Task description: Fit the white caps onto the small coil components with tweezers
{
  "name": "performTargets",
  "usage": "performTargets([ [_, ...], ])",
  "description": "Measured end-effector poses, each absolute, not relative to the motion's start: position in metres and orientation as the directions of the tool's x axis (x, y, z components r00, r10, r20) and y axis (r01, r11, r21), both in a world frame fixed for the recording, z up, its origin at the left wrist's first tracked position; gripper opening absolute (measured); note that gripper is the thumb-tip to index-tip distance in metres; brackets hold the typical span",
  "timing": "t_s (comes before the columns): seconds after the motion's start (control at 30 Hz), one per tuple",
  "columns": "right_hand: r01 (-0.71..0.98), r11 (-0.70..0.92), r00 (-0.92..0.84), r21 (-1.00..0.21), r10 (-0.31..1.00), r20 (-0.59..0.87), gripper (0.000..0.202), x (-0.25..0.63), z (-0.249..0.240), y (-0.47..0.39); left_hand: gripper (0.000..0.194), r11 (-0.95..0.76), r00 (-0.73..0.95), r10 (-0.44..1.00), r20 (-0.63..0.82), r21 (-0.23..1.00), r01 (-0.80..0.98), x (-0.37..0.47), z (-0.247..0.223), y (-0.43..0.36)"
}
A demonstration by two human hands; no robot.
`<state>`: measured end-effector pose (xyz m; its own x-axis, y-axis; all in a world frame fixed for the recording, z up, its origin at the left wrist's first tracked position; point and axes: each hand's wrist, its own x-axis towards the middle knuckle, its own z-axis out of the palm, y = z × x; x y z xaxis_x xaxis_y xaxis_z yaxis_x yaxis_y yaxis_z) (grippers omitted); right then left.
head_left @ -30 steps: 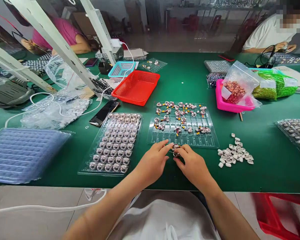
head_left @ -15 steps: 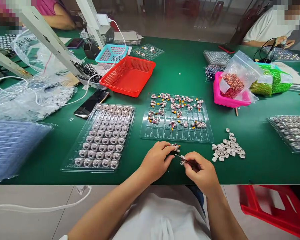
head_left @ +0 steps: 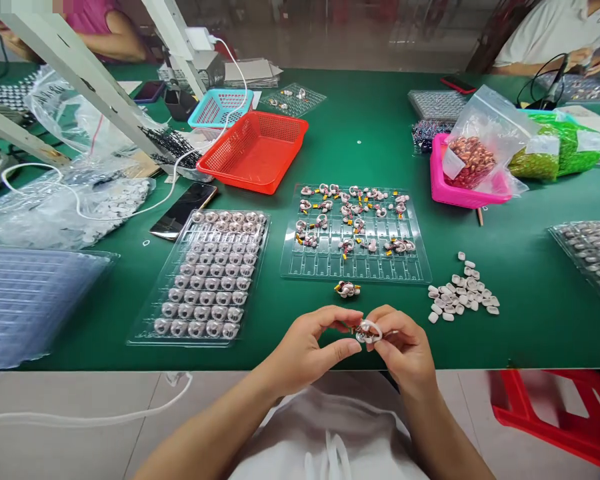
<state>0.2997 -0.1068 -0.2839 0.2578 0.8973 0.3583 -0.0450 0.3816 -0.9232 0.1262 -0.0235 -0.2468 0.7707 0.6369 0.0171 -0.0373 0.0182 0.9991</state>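
A small white ring-shaped part [head_left: 369, 331] with wires is held between my two hands, near the table's front edge. My left hand [head_left: 320, 340] pinches its left side with thumb and fingers. On its right side, the fingers of my right hand [head_left: 403, 340] are closed around it; the tweezers are hard to make out. Just beyond my hands lies a small cluster of wired parts [head_left: 347, 289]. Behind that, a clear tray [head_left: 320, 269] holds several wired white parts. Loose white caps [head_left: 463, 297] are piled to the right of my right hand.
A clear tray of round silvery parts [head_left: 209, 281] and a phone [head_left: 184, 211] are at left. Farther back stand a red basket [head_left: 255, 153] and a blue basket [head_left: 220, 108]. A pink basket [head_left: 467, 195] with bags is at right. Two people sit across the table.
My left hand has left the cluster of wired parts and come to the white part. Both hands have moved nearer to me and together. The view has shifted slightly.
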Motion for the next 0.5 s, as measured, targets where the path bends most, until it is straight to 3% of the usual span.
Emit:
performTargets([
  [0.13,-0.035,0.341,0.245,-0.939,0.914,0.323,0.007,0.293,-0.282,-0.106,0.021,0.301,0.775,0.623,-0.101,0.946,-0.119,0.127,-0.253,-0.024],
  [0.23,-0.058,0.254,0.211,-0.966,0.948,0.237,0.004,0.293,-0.282,-0.109,0.021,0.319,0.742,0.651,-0.162,0.945,-0.074,0.126,-0.255,-0.024],
  [0.37,0.059,0.104,0.163,-0.993,0.98,0.113,0.005,0.295,-0.273,-0.111,0.011,0.008,0.684,0.725,-0.087,0.993,0.118,0.123,-0.253,-0.024],
  [0.5,0.241,0.063,0.198,-0.969,0.974,0.112,0.014,0.294,-0.264,-0.109,0.007,-0.348,0.647,0.747,0.154,0.92,0.182,0.12,-0.249,-0.026],
])
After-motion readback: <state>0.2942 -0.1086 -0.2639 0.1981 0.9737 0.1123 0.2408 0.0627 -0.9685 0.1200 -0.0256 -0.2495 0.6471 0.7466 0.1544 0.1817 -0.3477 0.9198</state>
